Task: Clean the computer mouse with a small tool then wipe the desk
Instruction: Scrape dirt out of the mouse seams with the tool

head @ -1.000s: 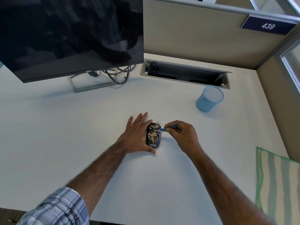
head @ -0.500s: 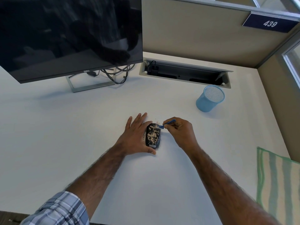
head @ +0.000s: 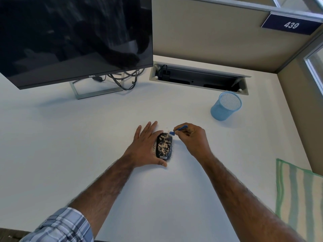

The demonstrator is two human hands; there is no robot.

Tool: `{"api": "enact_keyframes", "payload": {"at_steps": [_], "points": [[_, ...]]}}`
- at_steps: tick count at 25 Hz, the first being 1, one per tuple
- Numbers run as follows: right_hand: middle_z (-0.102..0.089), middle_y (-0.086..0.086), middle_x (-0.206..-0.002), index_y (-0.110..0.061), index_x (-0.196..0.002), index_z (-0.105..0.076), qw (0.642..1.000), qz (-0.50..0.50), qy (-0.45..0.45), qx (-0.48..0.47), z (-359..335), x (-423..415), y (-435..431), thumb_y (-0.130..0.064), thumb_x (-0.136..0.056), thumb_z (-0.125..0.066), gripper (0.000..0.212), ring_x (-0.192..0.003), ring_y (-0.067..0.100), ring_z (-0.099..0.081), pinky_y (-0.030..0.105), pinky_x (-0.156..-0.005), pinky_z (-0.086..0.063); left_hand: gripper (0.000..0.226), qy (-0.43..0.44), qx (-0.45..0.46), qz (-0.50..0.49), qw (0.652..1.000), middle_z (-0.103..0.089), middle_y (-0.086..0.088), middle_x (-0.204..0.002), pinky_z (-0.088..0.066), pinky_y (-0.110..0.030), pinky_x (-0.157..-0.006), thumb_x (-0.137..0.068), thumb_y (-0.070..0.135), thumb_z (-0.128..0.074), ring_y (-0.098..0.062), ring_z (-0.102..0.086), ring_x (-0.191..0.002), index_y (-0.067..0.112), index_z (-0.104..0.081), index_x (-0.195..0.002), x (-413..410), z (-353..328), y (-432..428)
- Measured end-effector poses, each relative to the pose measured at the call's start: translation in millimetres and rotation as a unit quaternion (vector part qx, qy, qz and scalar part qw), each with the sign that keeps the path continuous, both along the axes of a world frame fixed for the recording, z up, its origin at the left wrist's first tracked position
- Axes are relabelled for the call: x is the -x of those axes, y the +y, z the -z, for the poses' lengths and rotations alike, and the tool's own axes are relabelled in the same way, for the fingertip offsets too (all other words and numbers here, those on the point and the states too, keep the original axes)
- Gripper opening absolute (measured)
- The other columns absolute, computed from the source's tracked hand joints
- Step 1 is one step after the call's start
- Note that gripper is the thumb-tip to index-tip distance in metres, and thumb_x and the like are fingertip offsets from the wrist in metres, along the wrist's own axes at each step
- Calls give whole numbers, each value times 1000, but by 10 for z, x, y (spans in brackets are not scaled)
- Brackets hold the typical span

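The mouse lay mid-tabletop, black and speckled with pale crumbs. The left hand lay flat against its left side, fingers spread, thumb hooked round the near end. The right hand pinched a small blue tool, tip at the mouse's far right corner.

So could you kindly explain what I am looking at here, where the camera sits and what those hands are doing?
There is no machine: a person wears one camera on the head, looking down at a white desk. The left hand steadies a black computer mouse speckled with tan crumbs. The right hand pinches a small blue brush-like tool at the mouse's far end. Also there: a dark monitor, a blue mesh cup and a green striped cloth.
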State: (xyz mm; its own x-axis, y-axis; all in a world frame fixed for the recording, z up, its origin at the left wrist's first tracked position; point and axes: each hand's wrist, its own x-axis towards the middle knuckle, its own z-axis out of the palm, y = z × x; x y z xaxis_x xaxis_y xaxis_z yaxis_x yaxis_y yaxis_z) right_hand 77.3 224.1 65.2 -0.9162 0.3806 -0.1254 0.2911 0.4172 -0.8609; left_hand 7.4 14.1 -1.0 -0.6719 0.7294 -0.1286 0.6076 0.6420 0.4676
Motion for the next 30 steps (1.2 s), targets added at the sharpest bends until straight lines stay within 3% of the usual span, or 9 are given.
{"api": "enact_keyframes", "payload": {"at_steps": [5,10,14,18,22,25,30], "points": [[-76,-6,-82,-16,-91,-76,1000,0,-21,-17,2,14,17,-11,-89,-71,7,-73,2,-69,13,-64,-49,136,-4,3,0,1000,10,3,-173,11,-51,-126,-51,100,-60,-14,24,-156,29,-22,-160,-3,-26,-1],[-74,-13,-81,-15,-92,-76,1000,-27,-1,6,-42,76,-63,-9,-89,-72,7,-73,-6,-68,7,-63,-48,137,-8,9,0,1000,12,4,-173,11,-50,-127,-51,100,-60,-13,25,-155,29,-21,-161,0,-26,5],[-74,-10,-78,-17,-90,-76,998,-21,-39,-46,-14,73,1,-13,-88,-70,8,-64,3,-65,16,-56,-50,135,-8,8,-2,1000,12,4,-173,11,-50,-127,-51,100,-61,-12,26,-155,30,-21,-160,-2,-23,7],[-71,-23,-74,-24,-86,-73,1000,-9,-15,-10,-52,117,-7,-11,-89,-71,13,-71,-9,-67,6,-58,-47,135,-8,7,-2,1000,12,4,-173,12,-50,-127,-51,100,-61,-13,25,-155,31,-20,-160,-4,-18,1],[-72,-15,-76,-22,-87,-74,997,-21,-50,-50,-31,139,-4,-14,-87,-70,9,-67,1,-66,13,-58,-50,136,-7,9,-3,1000,11,4,-173,12,-50,-126,-51,101,-60,-12,25,-155,30,-21,-160,0,-19,5],[-72,-15,-77,-23,-86,-72,999,-3,-37,-32,-40,150,28,-15,-87,-70,9,-69,-4,-67,10,-56,-49,136,-6,13,-1,1000,12,4,-173,13,-49,-126,-51,101,-60,-12,26,-155,30,-20,-160,-2,-31,3],[-73,-16,-77,-24,-86,-73,997,-50,-37,-38,-42,110,-17,-15,-87,-71,9,-73,2,-68,13,-62,-52,136,-13,9,-4,1000,11,4,-173,15,-47,-126,-50,101,-60,-11,27,-154,31,-21,-160,3,-38,8]]}}
